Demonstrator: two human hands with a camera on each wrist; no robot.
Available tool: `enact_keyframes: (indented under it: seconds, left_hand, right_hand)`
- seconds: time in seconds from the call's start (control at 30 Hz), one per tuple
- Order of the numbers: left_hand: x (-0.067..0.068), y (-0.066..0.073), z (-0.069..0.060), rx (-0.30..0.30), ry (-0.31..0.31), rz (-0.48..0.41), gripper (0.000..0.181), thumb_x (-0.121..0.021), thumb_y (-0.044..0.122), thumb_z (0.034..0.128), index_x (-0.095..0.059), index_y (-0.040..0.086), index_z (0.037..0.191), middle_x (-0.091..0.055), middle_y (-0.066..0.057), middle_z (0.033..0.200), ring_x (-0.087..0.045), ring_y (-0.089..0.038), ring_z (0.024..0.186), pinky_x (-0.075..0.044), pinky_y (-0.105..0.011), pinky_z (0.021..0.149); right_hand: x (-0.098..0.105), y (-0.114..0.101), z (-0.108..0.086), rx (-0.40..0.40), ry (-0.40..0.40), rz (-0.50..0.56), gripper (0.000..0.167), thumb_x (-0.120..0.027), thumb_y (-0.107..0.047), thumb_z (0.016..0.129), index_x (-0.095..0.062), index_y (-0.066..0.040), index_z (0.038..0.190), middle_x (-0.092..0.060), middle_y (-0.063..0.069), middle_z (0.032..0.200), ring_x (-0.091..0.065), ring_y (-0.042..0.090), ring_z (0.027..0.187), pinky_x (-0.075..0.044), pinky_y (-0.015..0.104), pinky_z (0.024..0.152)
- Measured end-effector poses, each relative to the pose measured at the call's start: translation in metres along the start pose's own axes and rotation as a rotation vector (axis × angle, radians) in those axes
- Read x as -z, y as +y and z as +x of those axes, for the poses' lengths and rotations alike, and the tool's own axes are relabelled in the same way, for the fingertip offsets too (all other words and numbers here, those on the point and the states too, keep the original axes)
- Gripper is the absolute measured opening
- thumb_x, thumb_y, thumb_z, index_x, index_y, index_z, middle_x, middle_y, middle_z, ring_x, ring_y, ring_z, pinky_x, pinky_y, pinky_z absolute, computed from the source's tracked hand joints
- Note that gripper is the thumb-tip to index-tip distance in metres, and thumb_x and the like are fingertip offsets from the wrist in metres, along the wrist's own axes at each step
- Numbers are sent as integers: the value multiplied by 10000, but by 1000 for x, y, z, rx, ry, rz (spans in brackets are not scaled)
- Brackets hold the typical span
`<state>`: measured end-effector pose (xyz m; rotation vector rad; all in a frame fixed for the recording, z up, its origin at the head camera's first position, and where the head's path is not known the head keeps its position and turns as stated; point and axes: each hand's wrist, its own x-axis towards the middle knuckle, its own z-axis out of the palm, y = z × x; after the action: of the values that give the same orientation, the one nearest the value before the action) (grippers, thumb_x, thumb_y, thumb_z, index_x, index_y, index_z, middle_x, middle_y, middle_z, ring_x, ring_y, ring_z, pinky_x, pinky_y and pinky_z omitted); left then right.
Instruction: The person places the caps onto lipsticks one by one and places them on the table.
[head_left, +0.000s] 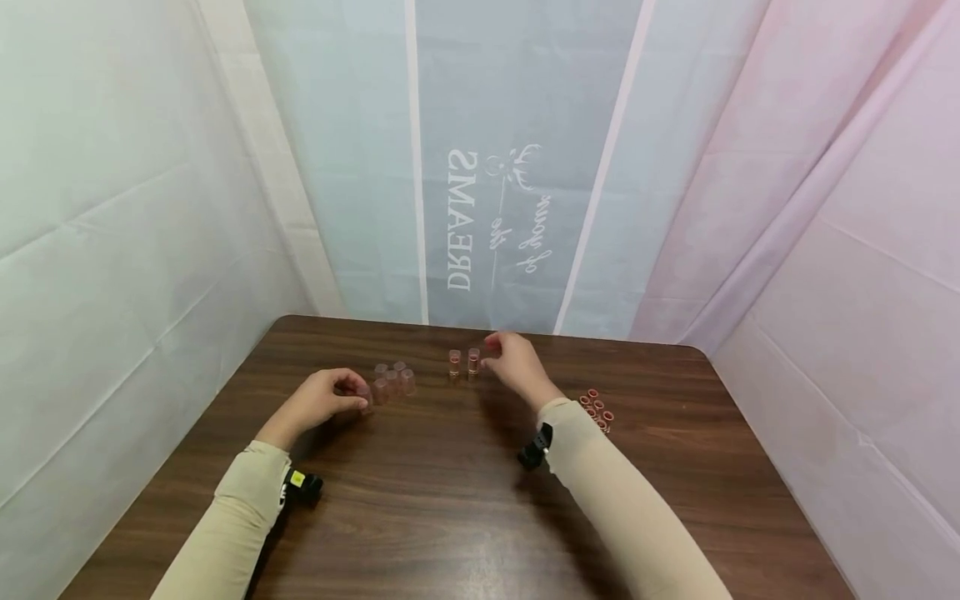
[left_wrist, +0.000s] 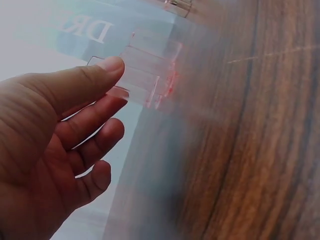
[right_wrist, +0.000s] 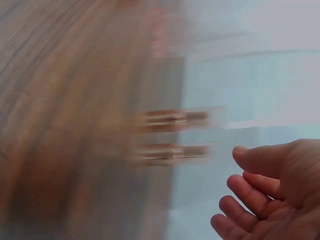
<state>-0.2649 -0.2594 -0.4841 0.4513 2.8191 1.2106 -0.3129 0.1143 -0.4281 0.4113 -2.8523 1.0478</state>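
Note:
My left hand pinches a small clear plastic cap between thumb and forefinger, the other fingers loosely bent. Just right of it stands a cluster of similar clear caps with a pinkish tint. Toward the back of the table stand two upright tubes, a left one and a right one, rose-gold with clear tops, like lipstick tubes. Close to the right tube is my right hand, fingers loosely bent and holding nothing. The right wrist view shows both tubes blurred, apart from the fingertips.
Several rose-gold ring-topped pieces stand grouped beside my right forearm, partly hidden by the sleeve. The brown wooden table ends at the back against a printed curtain. Pale cloth hangs on both sides.

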Motion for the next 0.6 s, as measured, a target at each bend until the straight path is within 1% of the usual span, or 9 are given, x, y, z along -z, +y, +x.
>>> enact_keyframes:
  seconds: [0.13, 0.23, 0.3, 0.37, 0.43, 0.6]
  left_hand:
    - [4, 5, -1, -16, -2, -14, 213, -810, 254, 904, -711, 155, 1065, -691, -23, 1029, -630, -202, 950, -519, -391, 813]
    - [5, 10, -1, -31, -4, -34, 235, -808, 271, 905, -707, 150, 1079, -687, -37, 1044, -635, -204, 949, -529, -381, 810]
    - [5, 13, -1, -35, -4, -50, 253, -807, 285, 905, -701, 150, 1091, -681, -43, 1051, -634, -207, 941, -534, -366, 802]
    - [5, 17, -2, -35, 0, -57, 268, -812, 306, 900, -699, 163, 1096, -679, -33, 1052, -633, -199, 937, -535, -338, 791]
    - [5, 21, -1, -51, 4, -59, 286, -812, 322, 897, -697, 164, 1105, -680, -29, 1051, -628, -194, 943, -530, -324, 791]
    - [0, 30, -2, -101, 31, -63, 293, -819, 333, 889, -701, 170, 1102, -687, -13, 1026, -627, -183, 933, -524, -319, 778]
  right_hand:
    - [35, -13, -21, 70, 52, 36, 400, -762, -173, 937, -659, -56, 1304, -680, 99, 1266, -634, 295, 1195, -504, 451, 1020]
    - [59, -15, -40, 109, 99, 74, 384, -741, -233, 961, -663, -83, 1305, -678, 75, 1264, -629, 273, 1199, -508, 456, 1005]
    - [71, -15, -51, 138, 130, 99, 369, -728, -262, 973, -668, -91, 1294, -682, 70, 1254, -627, 261, 1185, -510, 462, 992]
    - [80, -11, -64, 156, 166, 120, 340, -723, -264, 977, -680, -95, 1269, -694, 75, 1233, -645, 272, 1154, -522, 467, 972]
    - [86, -5, -76, 158, 198, 133, 305, -727, -264, 976, -692, -114, 1239, -703, 71, 1208, -661, 269, 1114, -535, 463, 953]
    - [92, 17, -104, 136, 241, 102, 274, -710, -300, 989, -698, -153, 1220, -690, 38, 1194, -660, 237, 1068, -551, 457, 917]
